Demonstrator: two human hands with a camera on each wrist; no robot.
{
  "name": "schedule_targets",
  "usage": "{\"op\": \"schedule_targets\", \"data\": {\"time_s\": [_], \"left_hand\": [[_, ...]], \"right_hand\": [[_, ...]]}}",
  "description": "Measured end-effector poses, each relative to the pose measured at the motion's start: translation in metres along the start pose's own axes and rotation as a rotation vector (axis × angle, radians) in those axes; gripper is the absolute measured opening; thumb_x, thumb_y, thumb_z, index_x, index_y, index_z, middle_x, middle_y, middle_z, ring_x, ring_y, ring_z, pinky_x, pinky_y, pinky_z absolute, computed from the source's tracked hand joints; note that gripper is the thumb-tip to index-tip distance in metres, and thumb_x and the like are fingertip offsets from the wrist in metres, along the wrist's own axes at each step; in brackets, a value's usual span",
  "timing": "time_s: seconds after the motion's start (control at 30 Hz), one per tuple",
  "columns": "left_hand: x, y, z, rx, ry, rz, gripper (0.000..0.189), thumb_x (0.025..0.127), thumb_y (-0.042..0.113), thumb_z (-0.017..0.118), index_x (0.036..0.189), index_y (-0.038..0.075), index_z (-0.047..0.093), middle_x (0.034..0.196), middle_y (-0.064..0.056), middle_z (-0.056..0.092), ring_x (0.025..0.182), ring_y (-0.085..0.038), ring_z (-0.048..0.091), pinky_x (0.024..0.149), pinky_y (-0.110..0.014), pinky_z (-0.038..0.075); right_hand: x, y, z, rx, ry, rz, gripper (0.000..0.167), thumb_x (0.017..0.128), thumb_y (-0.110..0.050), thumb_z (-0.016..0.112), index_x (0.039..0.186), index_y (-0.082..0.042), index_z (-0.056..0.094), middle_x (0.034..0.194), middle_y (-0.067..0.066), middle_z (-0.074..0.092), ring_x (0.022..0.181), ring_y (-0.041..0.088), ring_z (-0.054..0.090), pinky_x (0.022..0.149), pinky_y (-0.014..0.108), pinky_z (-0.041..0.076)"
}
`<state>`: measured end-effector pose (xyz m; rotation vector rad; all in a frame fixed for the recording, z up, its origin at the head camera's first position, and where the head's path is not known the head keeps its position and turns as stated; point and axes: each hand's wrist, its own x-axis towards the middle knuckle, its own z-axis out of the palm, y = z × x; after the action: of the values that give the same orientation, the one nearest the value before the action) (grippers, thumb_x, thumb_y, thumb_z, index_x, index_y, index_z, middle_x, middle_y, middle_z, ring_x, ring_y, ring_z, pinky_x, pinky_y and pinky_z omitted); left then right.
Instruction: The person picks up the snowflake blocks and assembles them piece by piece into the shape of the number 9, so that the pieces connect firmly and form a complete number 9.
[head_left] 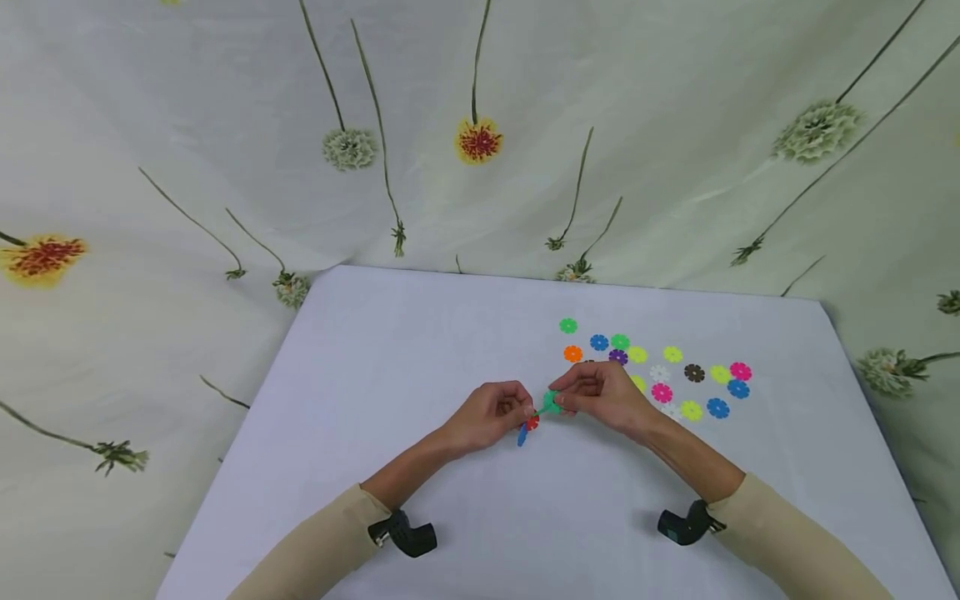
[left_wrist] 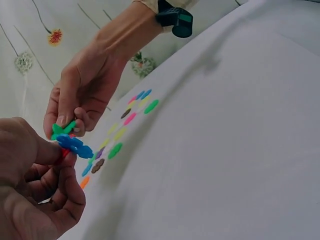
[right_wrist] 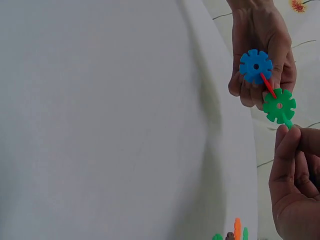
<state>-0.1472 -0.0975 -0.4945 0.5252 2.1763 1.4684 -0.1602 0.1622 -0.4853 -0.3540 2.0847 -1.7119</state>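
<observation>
Close together above the table, both hands work on a small chain of notched plastic discs. My left hand (head_left: pixel 491 414) pinches the chain near its red disc (right_wrist: pixel 268 85), which stands edge-on between a blue disc (right_wrist: pixel 247 63) and a green disc (right_wrist: pixel 271 108). With thumb and fingertips, my right hand (head_left: pixel 606 398) pinches a second green disc (right_wrist: pixel 289 123), seen edge-on at the rim of the first green one. Whether these two green discs are fully slotted together I cannot tell. Fingers hide part of the red disc.
Loose notched discs lie scattered on the white table (head_left: pixel 390 350) beyond and right of the hands, among them an orange disc (head_left: pixel 573 354), a brown disc (head_left: pixel 687 373) and a pink disc (head_left: pixel 741 371). A flower-printed cloth (head_left: pixel 660 167) hangs behind the table.
</observation>
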Motion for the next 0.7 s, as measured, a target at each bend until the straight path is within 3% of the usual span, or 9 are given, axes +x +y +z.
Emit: {"op": "schedule_targets", "data": {"time_s": [0.13,0.27,0.4,0.5,0.7], "left_hand": [[-0.001,0.001,0.0,0.009,-0.016,0.007,0.016,0.107,0.021,0.066,0.104,0.006,0.071,0.089,-0.006,0.072,0.074,-0.011,0.059,0.07,-0.02,0.048],[0.001,0.003,-0.002,-0.058,-0.058,0.0,0.015,0.106,0.021,0.067,0.101,0.008,0.071,0.087,0.0,0.073,0.08,-0.026,0.064,0.074,-0.024,0.052],[0.003,0.007,-0.006,-0.157,-0.074,-0.022,0.015,0.105,0.019,0.065,0.105,0.005,0.069,0.086,0.004,0.07,0.081,-0.022,0.065,0.077,-0.026,0.054],[0.004,0.007,-0.004,-0.224,-0.056,-0.032,0.018,0.107,0.02,0.064,0.111,0.002,0.067,0.085,0.004,0.066,0.077,-0.009,0.061,0.076,-0.022,0.054],[0.009,0.006,0.001,-0.268,-0.037,-0.027,0.019,0.106,0.016,0.063,0.115,-0.001,0.065,0.082,0.003,0.064,0.077,-0.009,0.059,0.075,-0.019,0.052]], "right_hand": [[-0.002,0.0,0.0,-0.021,-0.014,-0.005,0.019,0.098,-0.013,0.078,0.115,-0.003,0.076,0.097,0.017,0.079,0.088,0.048,0.073,0.08,0.038,0.065],[-0.003,0.002,-0.002,-0.012,-0.019,-0.006,0.023,0.099,-0.014,0.078,0.118,-0.003,0.074,0.101,0.019,0.078,0.091,0.047,0.074,0.081,0.036,0.065],[0.0,0.004,-0.001,0.091,-0.035,-0.035,0.032,0.099,-0.01,0.077,0.124,0.005,0.064,0.099,0.009,0.079,0.09,0.034,0.079,0.084,0.032,0.066],[0.001,0.006,0.002,0.177,-0.048,-0.061,0.033,0.098,-0.004,0.076,0.123,0.01,0.059,0.094,-0.001,0.078,0.086,0.021,0.08,0.083,0.032,0.067],[0.002,0.011,0.008,0.217,-0.049,-0.087,0.029,0.098,-0.001,0.075,0.118,0.01,0.058,0.093,-0.001,0.077,0.083,0.015,0.078,0.082,0.032,0.067]]}}
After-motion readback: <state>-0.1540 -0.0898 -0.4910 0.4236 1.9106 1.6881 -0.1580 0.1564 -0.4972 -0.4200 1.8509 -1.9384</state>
